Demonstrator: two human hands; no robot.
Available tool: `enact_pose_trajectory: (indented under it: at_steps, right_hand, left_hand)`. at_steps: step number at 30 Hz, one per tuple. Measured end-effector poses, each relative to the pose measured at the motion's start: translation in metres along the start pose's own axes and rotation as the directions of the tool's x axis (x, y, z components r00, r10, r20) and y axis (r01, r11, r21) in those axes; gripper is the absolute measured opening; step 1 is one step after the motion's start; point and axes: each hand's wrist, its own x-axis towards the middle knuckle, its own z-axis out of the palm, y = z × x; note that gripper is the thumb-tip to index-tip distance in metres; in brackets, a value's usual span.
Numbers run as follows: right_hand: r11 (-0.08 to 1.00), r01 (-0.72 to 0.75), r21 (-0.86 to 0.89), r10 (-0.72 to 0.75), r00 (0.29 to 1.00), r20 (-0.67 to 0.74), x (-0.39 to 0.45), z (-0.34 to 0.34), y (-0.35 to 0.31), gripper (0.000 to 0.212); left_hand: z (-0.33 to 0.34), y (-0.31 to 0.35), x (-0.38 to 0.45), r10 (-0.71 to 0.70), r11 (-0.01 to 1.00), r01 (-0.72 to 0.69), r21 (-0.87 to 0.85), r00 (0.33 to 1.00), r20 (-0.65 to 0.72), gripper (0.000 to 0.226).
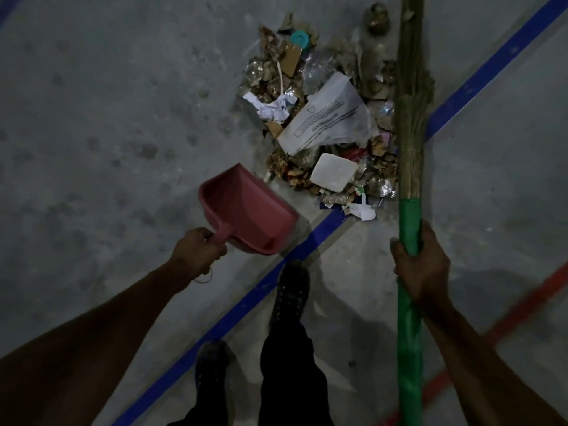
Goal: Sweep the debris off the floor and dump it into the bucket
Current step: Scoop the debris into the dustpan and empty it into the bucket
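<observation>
A heap of debris (322,124) lies on the grey concrete floor ahead: dry leaves, crumpled paper, a printed plastic bag, a white block, a teal cap. My left hand (196,252) grips the handle of a pink dustpan (246,210), held just left of and below the heap, its mouth facing the pile. My right hand (421,262) is closed around the green-wrapped handle of a straw broom (410,133), whose bristles run along the heap's right side. No bucket is in view.
A blue tape line (479,78) crosses the floor diagonally under the heap and between my feet (292,290). A red line (522,305) runs at the lower right. Bare concrete floor (107,118) spreads to the left.
</observation>
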Motion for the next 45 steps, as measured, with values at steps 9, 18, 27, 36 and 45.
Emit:
enact_pose_trajectory:
  at_steps: [9, 18, 27, 36, 45]
  right_hand:
    - [0.998, 0.066, -0.009, -0.066, 0.998, 0.008, 0.039, 0.027, -0.011, 0.052]
    - [0.949, 0.174, -0.262, -0.174, 0.984, 0.024, 0.134, 0.008, -0.048, 0.041]
    - [0.847, 0.115, -0.52, -0.075, 0.992, 0.098, 0.176, 0.034, -0.045, 0.045]
    - [0.77, 0.261, -0.583, -0.263, 0.961, 0.083, 0.162, 0.083, 0.032, 0.06]
    - [0.703, 0.261, -0.661, -0.28, 0.957, 0.081, 0.127, 0.106, 0.061, 0.069]
  left_hand:
    - [0.018, -0.034, 0.052, 0.096, 0.994, -0.095, 0.058, 0.995, -0.02, 0.012]
    - [0.033, -0.03, 0.099, 0.4, 0.861, -0.34, 0.377, 0.912, -0.092, 0.03]
    - [0.032, -0.032, 0.149, 0.611, 0.733, -0.477, 0.485, 0.775, -0.162, 0.03]
    - [0.044, -0.012, 0.19, 0.747, 0.623, -0.608, 0.492, 0.648, -0.145, 0.034]
    - [0.058, 0.022, 0.222, 0.805, 0.548, -0.629, 0.551, 0.575, -0.144, 0.04]
